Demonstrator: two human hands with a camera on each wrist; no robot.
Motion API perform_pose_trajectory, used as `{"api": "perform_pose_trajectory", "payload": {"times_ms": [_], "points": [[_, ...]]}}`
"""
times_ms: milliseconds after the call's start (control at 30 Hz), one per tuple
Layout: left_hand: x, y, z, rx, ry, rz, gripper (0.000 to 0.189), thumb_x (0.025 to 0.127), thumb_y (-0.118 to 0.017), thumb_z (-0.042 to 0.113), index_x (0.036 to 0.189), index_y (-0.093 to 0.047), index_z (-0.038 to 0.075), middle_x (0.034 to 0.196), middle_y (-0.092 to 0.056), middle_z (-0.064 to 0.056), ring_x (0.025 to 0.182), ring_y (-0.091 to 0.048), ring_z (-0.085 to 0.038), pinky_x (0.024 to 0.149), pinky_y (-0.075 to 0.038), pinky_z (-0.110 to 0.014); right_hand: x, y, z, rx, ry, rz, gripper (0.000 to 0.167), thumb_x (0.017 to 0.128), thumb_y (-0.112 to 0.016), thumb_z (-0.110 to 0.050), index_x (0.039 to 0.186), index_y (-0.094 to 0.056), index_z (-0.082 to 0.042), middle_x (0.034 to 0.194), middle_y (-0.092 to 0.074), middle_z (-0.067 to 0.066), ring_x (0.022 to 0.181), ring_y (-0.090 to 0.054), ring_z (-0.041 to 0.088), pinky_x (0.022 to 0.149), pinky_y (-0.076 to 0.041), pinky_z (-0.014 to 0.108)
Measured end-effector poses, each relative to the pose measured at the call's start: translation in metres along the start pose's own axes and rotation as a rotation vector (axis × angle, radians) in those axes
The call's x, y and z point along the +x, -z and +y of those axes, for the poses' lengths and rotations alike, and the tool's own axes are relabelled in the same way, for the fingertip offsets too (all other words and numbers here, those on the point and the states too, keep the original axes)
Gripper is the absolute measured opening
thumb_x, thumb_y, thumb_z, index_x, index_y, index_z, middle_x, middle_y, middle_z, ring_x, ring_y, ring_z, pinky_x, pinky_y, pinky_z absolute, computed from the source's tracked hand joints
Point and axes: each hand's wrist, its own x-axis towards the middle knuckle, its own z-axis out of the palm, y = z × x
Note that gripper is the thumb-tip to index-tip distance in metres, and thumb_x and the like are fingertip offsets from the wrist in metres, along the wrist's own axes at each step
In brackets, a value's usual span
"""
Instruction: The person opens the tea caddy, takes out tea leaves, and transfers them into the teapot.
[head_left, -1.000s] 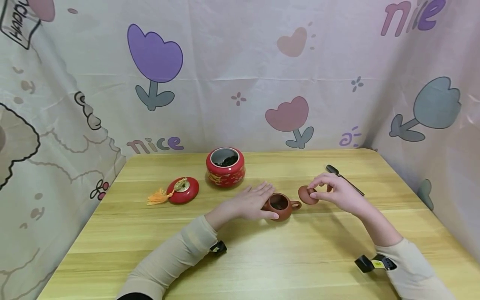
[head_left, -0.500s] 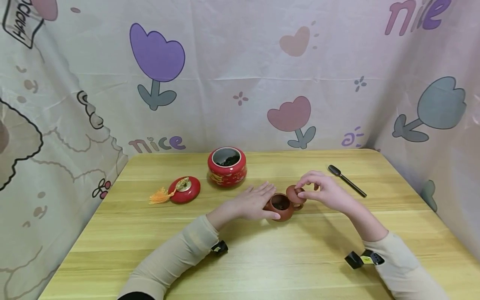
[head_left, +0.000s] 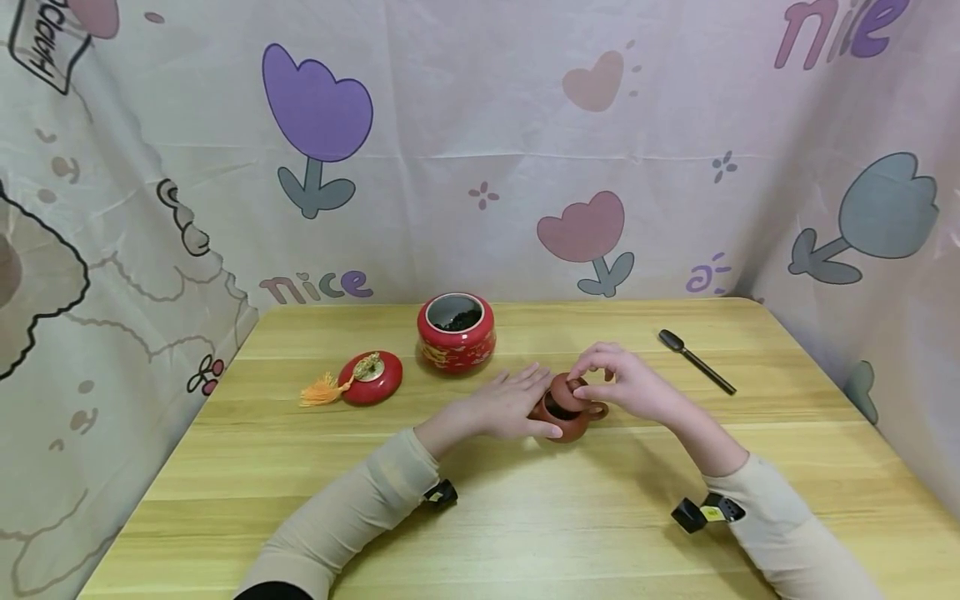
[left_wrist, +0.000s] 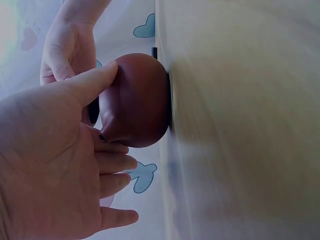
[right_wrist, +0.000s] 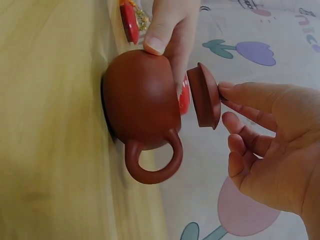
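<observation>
A small reddish-brown clay teapot [head_left: 567,431] stands upright on the table, its handle pointing right. My left hand [head_left: 510,406] rests against its spout side with straight, spread fingers. The left wrist view shows the thumb on the pot's body [left_wrist: 140,95] and the other fingers reaching past the spout [left_wrist: 111,131]. Between thumb and fingertips my right hand [head_left: 633,385] pinches the knob of the teapot lid [head_left: 562,389]. In the right wrist view a gap separates the lid [right_wrist: 202,97] from the pot's mouth. Dark contents show through the part of the mouth left uncovered.
An open red jar [head_left: 456,346] holding dark leaves stands behind the left hand. Left of it lies its red lid [head_left: 382,383] with an orange tassel [head_left: 324,389]. A dark, long-handled scoop [head_left: 697,362] lies at the back right. Patterned cloth [head_left: 450,150] hangs behind the table.
My right hand has carried the teapot lid leftward from beyond the handle to over the pot's mouth. My left hand has stayed against the teapot.
</observation>
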Motion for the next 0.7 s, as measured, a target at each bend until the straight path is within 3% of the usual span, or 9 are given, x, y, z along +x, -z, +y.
{"api": "perform_pose_trajectory", "payload": {"times_ms": [133,400,700], "points": [[-0.001,0.001,0.001,-0.007,0.003,0.000,0.092,0.092,-0.045,0.068,0.157,-0.015,0.010,0.165,-0.013,-0.006,0.154,-0.003,-0.020,0.123,-0.013,-0.054,0.001,-0.003,0.000,0.011,-0.022,-0.012,0.015,0.085,-0.074,-0.018,0.098,-0.071,-0.025,0.106,-0.066,-0.004,0.098,-0.054,0.023,0.075,-0.044,0.029],[-0.001,0.002,0.001,-0.015,0.000,0.005,0.092,0.091,-0.046,0.067,0.157,-0.016,0.010,0.165,-0.014,-0.007,0.154,-0.004,-0.020,0.123,-0.013,-0.054,0.003,-0.010,0.004,0.018,-0.021,-0.025,0.014,0.084,-0.076,-0.020,0.098,-0.072,-0.022,0.105,-0.068,-0.002,0.092,-0.052,0.013,0.071,-0.044,0.025],[0.001,0.000,-0.002,-0.023,0.005,0.002,0.093,0.091,-0.047,0.068,0.157,-0.018,0.009,0.165,-0.016,-0.007,0.154,-0.005,-0.022,0.123,-0.014,-0.054,0.004,-0.015,0.007,0.023,-0.008,-0.027,0.015,0.083,-0.077,-0.018,0.097,-0.073,-0.022,0.103,-0.068,-0.002,0.095,-0.054,0.023,0.072,-0.043,0.026]]}}
